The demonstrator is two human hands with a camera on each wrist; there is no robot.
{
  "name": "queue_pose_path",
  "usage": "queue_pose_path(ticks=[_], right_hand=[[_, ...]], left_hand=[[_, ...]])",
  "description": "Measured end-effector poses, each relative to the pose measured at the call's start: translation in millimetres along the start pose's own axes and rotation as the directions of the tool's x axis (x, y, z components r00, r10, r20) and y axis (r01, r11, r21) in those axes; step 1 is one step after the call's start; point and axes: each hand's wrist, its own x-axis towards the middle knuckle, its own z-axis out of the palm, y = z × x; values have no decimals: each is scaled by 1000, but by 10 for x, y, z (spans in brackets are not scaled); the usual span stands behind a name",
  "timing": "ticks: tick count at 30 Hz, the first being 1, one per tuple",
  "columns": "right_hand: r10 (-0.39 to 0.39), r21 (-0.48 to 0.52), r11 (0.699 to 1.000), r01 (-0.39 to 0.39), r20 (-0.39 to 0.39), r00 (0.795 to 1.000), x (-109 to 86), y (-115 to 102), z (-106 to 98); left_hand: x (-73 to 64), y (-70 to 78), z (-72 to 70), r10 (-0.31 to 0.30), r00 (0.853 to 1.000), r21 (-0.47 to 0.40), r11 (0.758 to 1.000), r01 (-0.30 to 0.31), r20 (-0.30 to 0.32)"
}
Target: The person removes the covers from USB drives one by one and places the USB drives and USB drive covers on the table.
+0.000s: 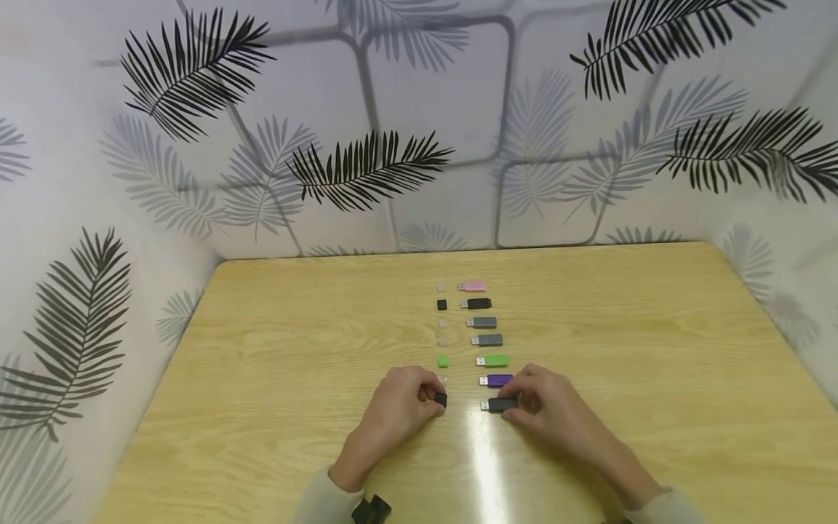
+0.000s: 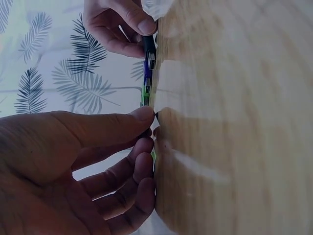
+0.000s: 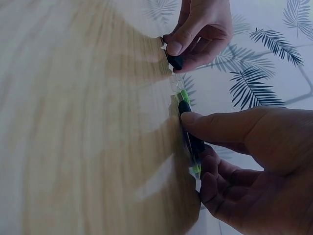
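Observation:
My left hand (image 1: 398,404) pinches a small black cap (image 1: 441,400) between thumb and fingertips, low over the table. Across a short gap, my right hand (image 1: 553,411) holds a black USB stick (image 1: 499,405) by its rear end, its bare metal plug pointing left toward the cap. In the right wrist view the black stick (image 3: 194,139) lies between thumb and curled fingers, close to the tabletop. Just beyond it lies a purple USB stick (image 1: 499,380), partly covered by the right fingers. A clear cap (image 1: 443,380) shows behind the left fingertips.
Uncapped sticks run away from me in a column: green (image 1: 495,361), two grey, black (image 1: 479,303) and pink (image 1: 474,287). Left of them stands a column of caps, including a green cap (image 1: 443,362) and a black one (image 1: 441,305). Leaf-patterned fabric (image 1: 432,204) rises behind the wooden table (image 1: 294,327).

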Motion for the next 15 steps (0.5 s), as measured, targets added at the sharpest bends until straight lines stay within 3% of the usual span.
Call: queue_pose_path(ticks=[15], right_hand=[[-5, -12, 1000, 5, -2, 1000, -3, -1, -3]], left_hand=[[0, 46, 2, -22, 1000, 68, 997, 22, 3]])
